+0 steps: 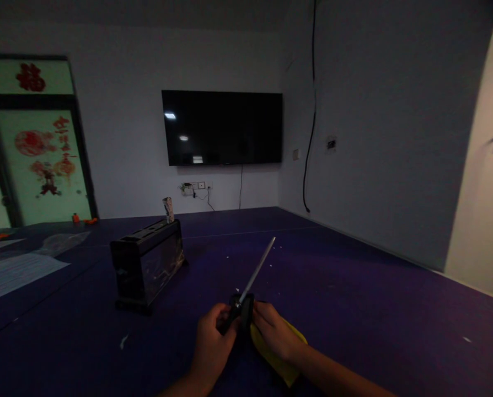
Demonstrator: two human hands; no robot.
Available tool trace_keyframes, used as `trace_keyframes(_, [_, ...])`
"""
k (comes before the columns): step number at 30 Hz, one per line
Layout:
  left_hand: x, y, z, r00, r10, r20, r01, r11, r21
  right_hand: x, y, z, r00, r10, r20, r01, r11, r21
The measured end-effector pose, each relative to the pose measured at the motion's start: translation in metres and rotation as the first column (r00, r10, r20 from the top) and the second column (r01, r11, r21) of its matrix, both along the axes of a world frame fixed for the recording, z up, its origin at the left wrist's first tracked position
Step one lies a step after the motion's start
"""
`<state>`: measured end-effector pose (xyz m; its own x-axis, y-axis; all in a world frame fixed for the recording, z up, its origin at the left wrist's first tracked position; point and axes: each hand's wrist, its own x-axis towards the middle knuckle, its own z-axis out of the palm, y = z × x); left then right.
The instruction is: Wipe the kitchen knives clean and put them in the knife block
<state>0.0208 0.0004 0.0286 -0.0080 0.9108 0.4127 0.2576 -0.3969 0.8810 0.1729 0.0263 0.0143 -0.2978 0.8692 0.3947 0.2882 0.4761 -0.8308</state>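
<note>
My left hand [214, 341] is closed round the dark handle of a tool with a long, thin silver rod or blade [258, 271]. The rod points up and away to the right. My right hand [276, 331] lies over a yellow cloth [290, 370], its fingers bent against the dark piece at the base of the rod. Whether those fingers also grip the dark piece is hard to see. To the left, on the purple surface, stands a black block with a slotted top and see-through side [153, 264]. From its far end sticks up a light, patterned handle [169, 209].
Small white scraps [124, 342] dot the purple tabletop [354, 331]. Printed paper [19, 273] and a clear plastic bag [64, 242] lie at the left. Small orange items [76, 218] are near the door. A black cable [312, 116] hangs down the right wall.
</note>
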Motion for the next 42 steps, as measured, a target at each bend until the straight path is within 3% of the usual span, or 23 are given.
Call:
trace_keyframes(7, [0.0,-0.001,-0.002,0.999,-0.029,-0.028,0.029,1.0,0.009,0.0,-0.002,0.005,0.998,0.066,-0.004,-0.066,0.998,0.003])
trace_keyframes(19, [-0.001,0.003,-0.005,1.0,-0.029,-0.013,0.029,1.0,-0.002,0.001,0.002,0.004,0.999,-0.007,0.037,0.008,1.0,-0.003])
trace_keyframes(26, [0.0,-0.003,-0.005,0.999,0.015,0.034,-0.016,0.999,0.03,0.002,-0.001,0.008,1.0,0.013,-0.01,-0.013,1.0,-0.003])
trace_keyframes(30, [0.002,-0.009,-0.002,0.998,0.009,0.062,-0.008,1.0,-0.025,-0.001,-0.004,0.012,0.998,0.059,-0.023,-0.059,0.998,0.003])
trace_keyframes(34, [0.003,-0.012,-0.001,0.997,0.014,0.078,-0.011,0.999,-0.049,-0.003,-0.004,0.011,0.995,0.101,0.016,-0.102,0.994,0.044])
trace_keyframes(42, [0.003,-0.012,0.005,0.993,0.039,0.115,-0.041,0.999,0.021,-0.001,0.0,-0.002,0.976,0.046,0.211,-0.068,0.993,0.097])
